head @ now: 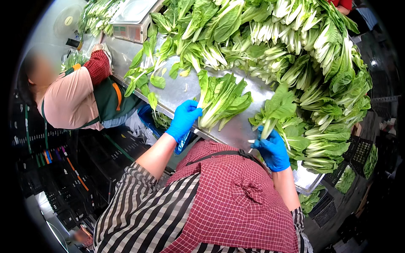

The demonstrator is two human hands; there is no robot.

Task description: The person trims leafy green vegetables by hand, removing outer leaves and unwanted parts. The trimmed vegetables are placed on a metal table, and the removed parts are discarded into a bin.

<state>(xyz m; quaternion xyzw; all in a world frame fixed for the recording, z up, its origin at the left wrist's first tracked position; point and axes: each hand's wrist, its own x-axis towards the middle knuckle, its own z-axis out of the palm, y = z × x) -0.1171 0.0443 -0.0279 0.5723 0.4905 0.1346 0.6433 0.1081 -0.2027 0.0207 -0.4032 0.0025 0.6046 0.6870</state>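
Observation:
My left hand (185, 118), in a blue glove, pinches the pale stem of a leaf at the left side of a loose bunch of leafy greens (224, 101) lying on the metal table (177, 90). My right hand (272, 150), also gloved in blue, grips the white stalk of a leafy green (278, 106) whose broad leaves point away from me. A small pale stem end shows beside the right fingers; whether they hold it I cannot tell. Loose leaves (157, 81) and small yellowed scraps lie on the metal left of the bunch.
A large heap of leafy greens (284, 57) covers the table's far and right parts. A scale (131, 30) stands at the back left. A co-worker (71, 98) is at the left. Below the table edge is a blue-lined container (147, 117); black crates (322, 208) stand at lower right.

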